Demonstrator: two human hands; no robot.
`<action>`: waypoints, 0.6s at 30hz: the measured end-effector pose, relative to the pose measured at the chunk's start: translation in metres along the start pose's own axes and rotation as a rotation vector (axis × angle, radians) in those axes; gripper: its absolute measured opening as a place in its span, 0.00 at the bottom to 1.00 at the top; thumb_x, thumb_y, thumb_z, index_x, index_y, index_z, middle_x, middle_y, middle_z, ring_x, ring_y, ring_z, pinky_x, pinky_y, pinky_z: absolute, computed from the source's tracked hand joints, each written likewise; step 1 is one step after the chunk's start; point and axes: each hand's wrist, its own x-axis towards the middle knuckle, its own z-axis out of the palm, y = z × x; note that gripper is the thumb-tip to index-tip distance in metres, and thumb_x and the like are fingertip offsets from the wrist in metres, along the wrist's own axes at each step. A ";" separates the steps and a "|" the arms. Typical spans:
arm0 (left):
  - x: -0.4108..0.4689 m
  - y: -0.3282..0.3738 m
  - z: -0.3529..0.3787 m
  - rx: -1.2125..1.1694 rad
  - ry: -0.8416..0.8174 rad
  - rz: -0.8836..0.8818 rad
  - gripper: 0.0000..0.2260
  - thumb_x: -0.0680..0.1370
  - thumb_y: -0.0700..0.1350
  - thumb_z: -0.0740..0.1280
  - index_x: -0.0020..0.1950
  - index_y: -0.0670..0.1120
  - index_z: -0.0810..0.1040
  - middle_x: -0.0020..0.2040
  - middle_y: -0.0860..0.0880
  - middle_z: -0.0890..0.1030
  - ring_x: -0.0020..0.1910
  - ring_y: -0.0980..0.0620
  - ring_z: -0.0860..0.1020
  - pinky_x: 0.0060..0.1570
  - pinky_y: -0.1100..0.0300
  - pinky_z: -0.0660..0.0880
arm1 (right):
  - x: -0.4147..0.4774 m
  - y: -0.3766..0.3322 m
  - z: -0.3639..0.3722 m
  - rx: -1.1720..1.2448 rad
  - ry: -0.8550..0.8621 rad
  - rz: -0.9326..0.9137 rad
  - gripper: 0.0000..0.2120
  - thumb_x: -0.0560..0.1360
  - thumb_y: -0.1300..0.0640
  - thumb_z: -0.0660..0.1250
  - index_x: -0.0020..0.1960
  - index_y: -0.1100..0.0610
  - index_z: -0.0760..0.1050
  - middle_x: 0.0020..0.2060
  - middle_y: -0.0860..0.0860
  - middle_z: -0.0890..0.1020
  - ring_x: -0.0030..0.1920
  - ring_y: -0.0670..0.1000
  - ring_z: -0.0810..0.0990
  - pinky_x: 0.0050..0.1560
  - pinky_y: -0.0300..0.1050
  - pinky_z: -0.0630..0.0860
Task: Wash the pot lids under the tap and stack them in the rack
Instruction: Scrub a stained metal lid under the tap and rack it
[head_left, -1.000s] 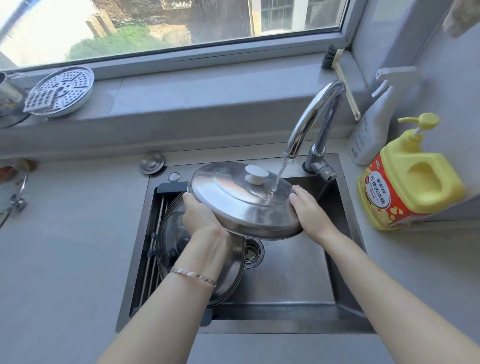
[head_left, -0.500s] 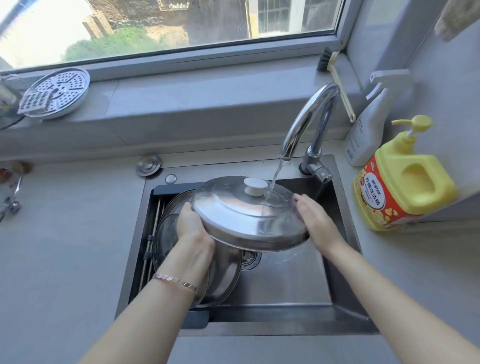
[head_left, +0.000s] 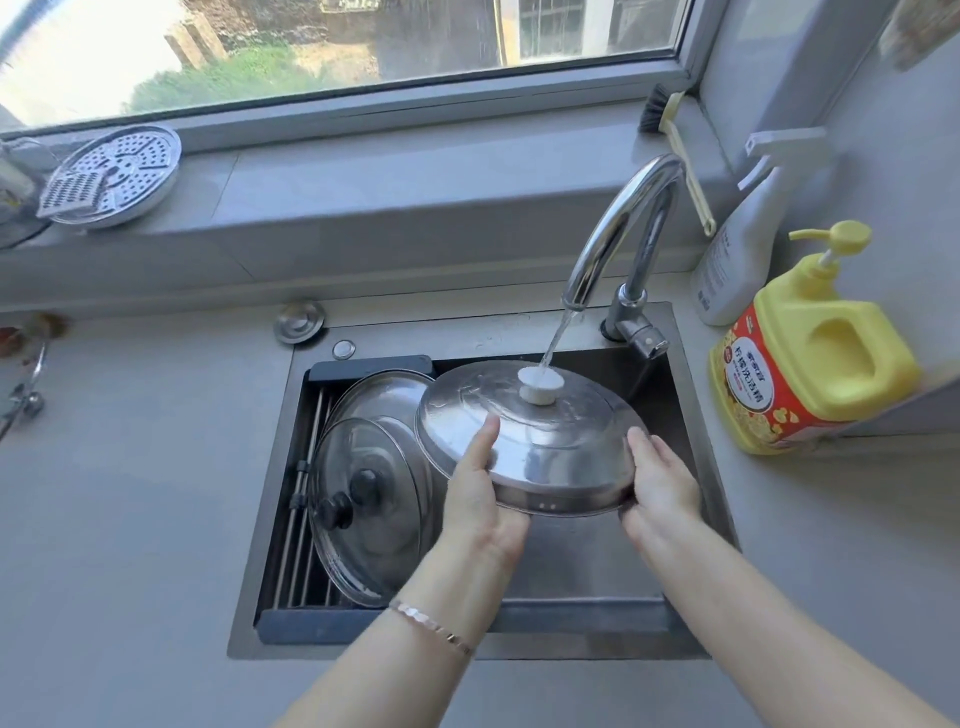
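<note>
One perforated steamer plate (head_left: 117, 174) leans on the left end of the windowsill. In the sink (head_left: 467, 652), the rack (head_left: 296, 551) fills the left side. Glass lids (head_left: 374, 545) lie tilted and overlapping in it. Two rims and two black knobs show, so I count two, though another could hide beneath. The left hand (head_left: 478, 499) holds the steel lid (head_left: 535, 457) at its near left rim with the thumb flat on the dome. The other fingers are out of sight under the edge, so I cannot tell how they curl. The lid hangs over the middle of the sink, tilted toward the person. Its white knob (head_left: 540, 387) sits right under the water (head_left: 555, 343) from the one tap (head_left: 623, 218) at the sink's back right corner. The right hand (head_left: 660, 488) grips the near right rim, fingers curled round the edge. This is the only steel lid in view. It looks stiff and fairly light for its width, and wet polished metal is likely slippery. Opposite sides of the rim make the safe hold, and the knob would serve for one-handed carrying to the rack. The glass lids are breakable, so it should go down gently against them. At the counter's right end stand two bottles, a white spray bottle (head_left: 737, 260) and a yellow soap bottle (head_left: 810, 358). One brush (head_left: 675, 145) is propped on the sill above.
</note>
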 end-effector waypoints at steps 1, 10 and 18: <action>0.003 -0.003 0.001 -0.010 0.014 0.008 0.06 0.77 0.41 0.65 0.44 0.38 0.76 0.30 0.44 0.83 0.28 0.49 0.82 0.42 0.51 0.76 | -0.003 0.000 -0.002 -0.054 0.000 -0.058 0.24 0.75 0.59 0.68 0.69 0.58 0.66 0.64 0.55 0.74 0.57 0.51 0.77 0.63 0.51 0.72; 0.007 0.008 -0.017 0.126 -0.071 0.048 0.19 0.68 0.39 0.67 0.57 0.33 0.78 0.58 0.35 0.79 0.55 0.40 0.79 0.54 0.48 0.77 | -0.048 0.012 0.005 -1.419 -0.526 -0.941 0.35 0.73 0.39 0.39 0.76 0.53 0.50 0.76 0.48 0.48 0.75 0.46 0.41 0.72 0.43 0.37; -0.002 0.030 -0.027 0.079 -0.101 0.163 0.18 0.77 0.33 0.57 0.31 0.38 0.82 0.30 0.43 0.83 0.28 0.49 0.82 0.28 0.59 0.80 | 0.002 -0.015 0.036 -1.448 -0.374 -0.722 0.26 0.81 0.48 0.44 0.76 0.55 0.48 0.76 0.51 0.48 0.76 0.49 0.44 0.74 0.49 0.41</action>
